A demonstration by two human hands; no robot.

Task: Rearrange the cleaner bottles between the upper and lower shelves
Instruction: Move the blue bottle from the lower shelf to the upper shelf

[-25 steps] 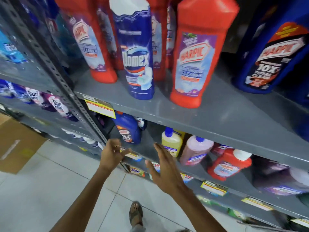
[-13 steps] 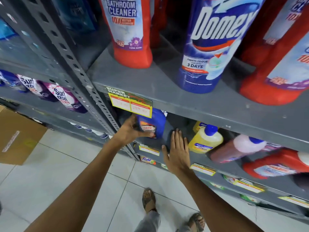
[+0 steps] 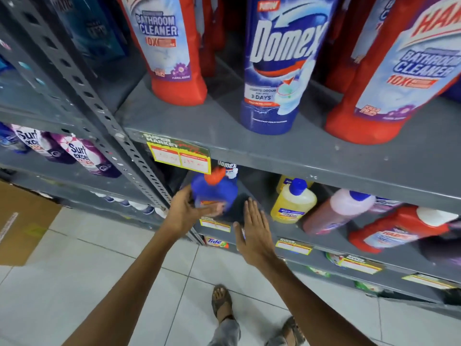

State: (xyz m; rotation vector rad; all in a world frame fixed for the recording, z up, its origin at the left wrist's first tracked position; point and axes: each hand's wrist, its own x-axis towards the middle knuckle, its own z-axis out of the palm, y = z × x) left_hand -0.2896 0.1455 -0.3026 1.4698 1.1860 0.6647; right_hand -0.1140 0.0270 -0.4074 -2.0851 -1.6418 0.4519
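A person stands facing grey metal store shelving and looks down along both bare arms. The left hand (image 3: pixel 185 211) is clamped around the lower body of a small blue bottle (image 3: pixel 214 192) with an orange-red cap, at the left end of the lower shelf (image 3: pixel 252 193), just right of the perforated upright post (image 3: pixel 117 146). The bottle is blurred; its long axis seems to tilt, cap up and leaning away to the right. The right hand (image 3: pixel 252 231) hovers just right of the bottle, fingers spread flat and apart, holding nothing, palm toward the shelf edge. Further right on the lower shelf stand a yellow bottle (image 3: pixel 293 202), a pink bottle (image 3: pixel 334 211) and a red bottle (image 3: pixel 401 229). Directly above, the upper shelf (image 3: pixel 224 136) carries a tall Domex bottle (image 3: pixel 279 71) between two red bathroom cleaner bottles (image 3: pixel 169 46). The open gap on the upper shelf lies up and slightly right of the gripping left hand, so lifting the bottle there probably means clearing the shelf's front lip first.
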